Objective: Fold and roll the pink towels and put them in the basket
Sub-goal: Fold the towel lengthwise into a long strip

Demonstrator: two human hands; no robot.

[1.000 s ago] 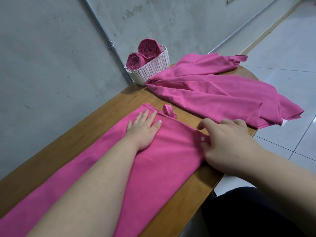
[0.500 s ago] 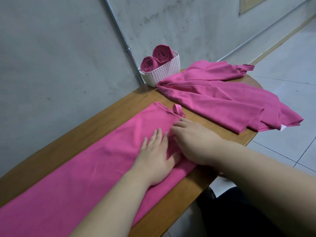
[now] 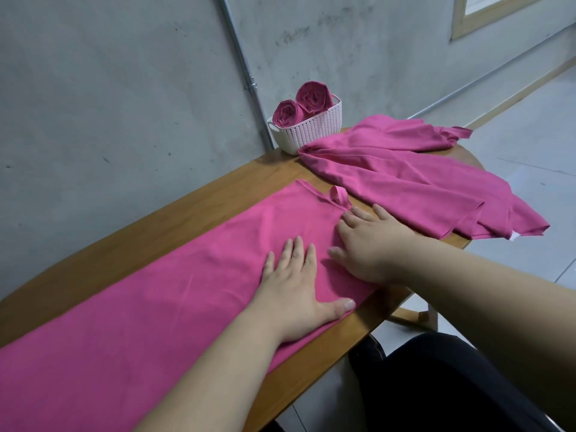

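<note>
Smoothing the long folded pink cloth towel [image 3: 156, 307] flat.
Your left hand [image 3: 293, 291] and right hand [image 3: 371, 247] pressed it, fingers straight, gripping nothing; edges likely needed squaring before rolling.

Plain room: concrete wall [image 3: 124, 88], tiled floor [image 3: 530, 169], wooden table [image 3: 218, 198].

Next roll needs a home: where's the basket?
Head view: the basket stands at the table's far end by the wall, just left of the loose towel.
</note>
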